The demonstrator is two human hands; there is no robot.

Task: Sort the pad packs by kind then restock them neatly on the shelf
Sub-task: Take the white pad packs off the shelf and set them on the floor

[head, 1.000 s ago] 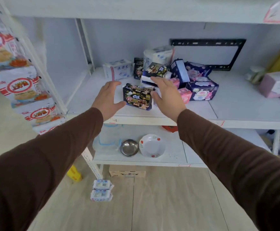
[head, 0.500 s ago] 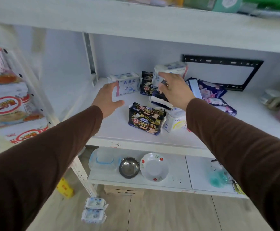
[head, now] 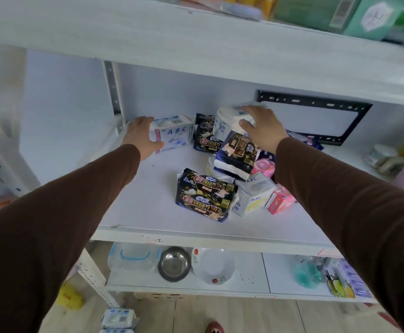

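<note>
Middle white shelf (head: 148,207): pad packs in a loose heap toward the centre-right. Left hand (head: 141,137), brown sleeve, grips the left end of a white ABC pack (head: 172,133) standing at the back-left of the shelf, fingers over its top and thumb on its front. Right hand (head: 263,127) holds a white pack (head: 227,122) atop the heap, fingers curled over it. Beneath it, a tilted navy-and-gold pack (head: 238,152); behind, a black pack (head: 205,138) upright. Front: two stacked black "420" packs (head: 205,195), touching a small white ABC pack (head: 253,193); pink packs (head: 280,200) just beside that. Lower shelf: clear container (head: 133,257), steel bowl (head: 174,263), white bowl (head: 214,265).
</note>
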